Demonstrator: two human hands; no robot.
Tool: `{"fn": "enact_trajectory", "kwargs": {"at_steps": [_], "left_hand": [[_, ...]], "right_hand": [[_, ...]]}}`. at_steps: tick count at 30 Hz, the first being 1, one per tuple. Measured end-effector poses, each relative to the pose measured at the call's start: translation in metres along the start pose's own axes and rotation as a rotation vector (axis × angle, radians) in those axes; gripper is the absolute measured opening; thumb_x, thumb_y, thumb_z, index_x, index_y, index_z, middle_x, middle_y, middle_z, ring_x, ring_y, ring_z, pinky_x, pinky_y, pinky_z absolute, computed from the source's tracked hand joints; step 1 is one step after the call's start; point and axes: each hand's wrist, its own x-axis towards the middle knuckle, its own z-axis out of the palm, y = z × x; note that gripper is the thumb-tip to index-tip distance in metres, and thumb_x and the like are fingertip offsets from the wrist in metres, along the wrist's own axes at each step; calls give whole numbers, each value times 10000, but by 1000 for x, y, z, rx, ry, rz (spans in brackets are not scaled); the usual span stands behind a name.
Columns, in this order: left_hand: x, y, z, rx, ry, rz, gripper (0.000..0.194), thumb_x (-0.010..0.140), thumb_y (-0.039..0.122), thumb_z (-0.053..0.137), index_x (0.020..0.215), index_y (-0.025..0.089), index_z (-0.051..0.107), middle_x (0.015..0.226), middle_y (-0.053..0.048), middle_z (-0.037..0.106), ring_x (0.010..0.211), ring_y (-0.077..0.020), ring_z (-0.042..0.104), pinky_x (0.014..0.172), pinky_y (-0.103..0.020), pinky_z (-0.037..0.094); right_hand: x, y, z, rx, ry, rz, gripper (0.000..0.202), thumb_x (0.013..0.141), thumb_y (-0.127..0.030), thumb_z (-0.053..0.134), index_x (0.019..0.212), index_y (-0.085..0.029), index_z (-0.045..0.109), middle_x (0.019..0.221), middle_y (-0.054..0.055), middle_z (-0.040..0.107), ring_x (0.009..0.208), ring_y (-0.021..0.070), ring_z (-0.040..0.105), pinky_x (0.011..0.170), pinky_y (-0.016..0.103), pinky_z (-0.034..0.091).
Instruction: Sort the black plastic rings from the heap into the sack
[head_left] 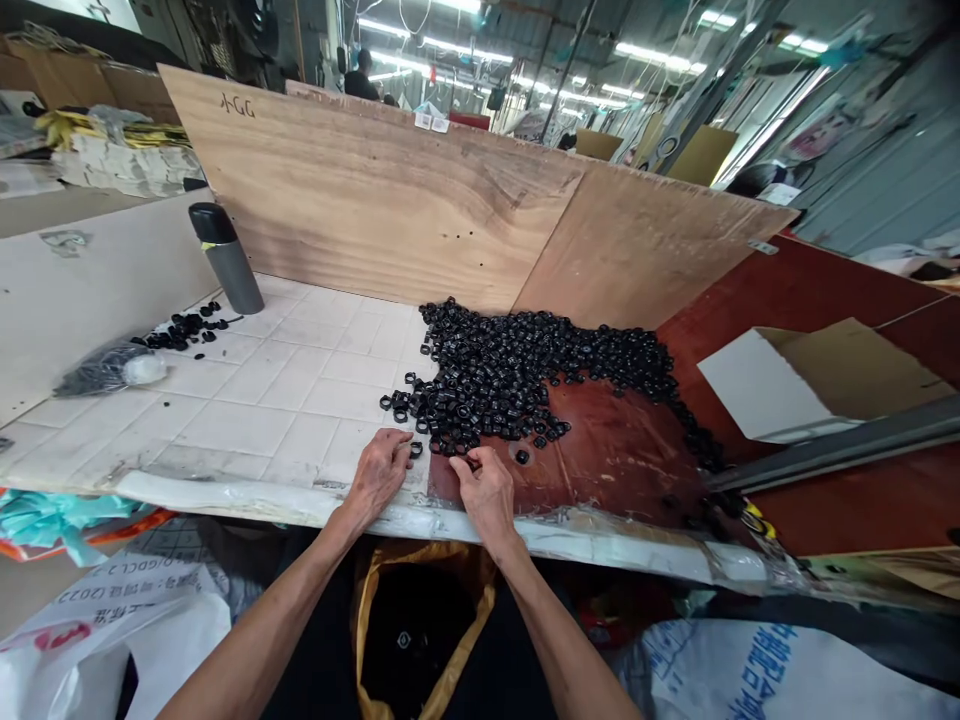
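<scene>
A heap of small black plastic rings point(487, 370) spreads over the tabletop in front of me. At the left of its near edge, my left hand point(381, 468) has its fingers closed, with one black ring point(415, 450) at the fingertips. My right hand point(486, 497) pinches a small black piece point(472, 464), mostly covered by the fingers, beside the heap's near edge. Below both hands, an open yellow-rimmed bag point(363, 610) hangs at the table edge, with a dark inside where a few small pieces show faintly.
A grey bottle point(234, 270) stands at the back left, near scattered black pieces point(184, 330) and a clear plastic bag point(105, 368). Wooden boards point(375, 190) wall the back. On the right are an open carton point(772, 385) and a metal bar point(840, 450). A padded edge point(247, 500) runs along the front.
</scene>
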Motion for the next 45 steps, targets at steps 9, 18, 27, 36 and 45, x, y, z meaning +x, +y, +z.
{"fn": "enact_trajectory", "kwargs": {"at_steps": [9,18,27,36,45], "left_hand": [[-6,10,-9,254,-73,89,380,777,101,647,1147,191,634,1059,-35,638,629,-117,602,709,-297,551],[-8,16,0,-39,-134,30,370,782,145,624,1148,177,666,861,-8,658,662,-125,592,646,-254,515],[-20,36,20,-590,-336,-288,319,771,259,735,1055,123,678,733,-14,698,686,-152,661,689,-275,525],[-22,31,20,-697,-340,-260,325,781,291,800,1049,136,700,967,-73,761,865,-176,704,829,-303,554],[-25,29,20,-663,-321,-204,299,808,282,782,1065,146,710,1025,-87,765,929,-201,719,877,-326,565]], "right_hand": [[-13,-4,-10,64,-152,-83,152,885,-220,606,1017,-178,670,923,53,669,648,160,608,665,290,510],[-10,-10,-17,304,-227,-121,170,889,-176,603,1008,-205,722,1019,71,707,752,175,668,663,271,551],[-8,-5,-21,495,-191,-97,188,888,-181,626,1042,-215,730,1064,88,681,1009,225,682,852,330,597],[-11,0,-18,598,-185,-63,199,885,-190,665,1070,-227,727,1071,78,662,969,207,687,828,318,607],[-12,-1,-18,625,-192,25,233,854,-246,724,1086,-218,732,985,62,738,811,188,715,763,306,612]]}}
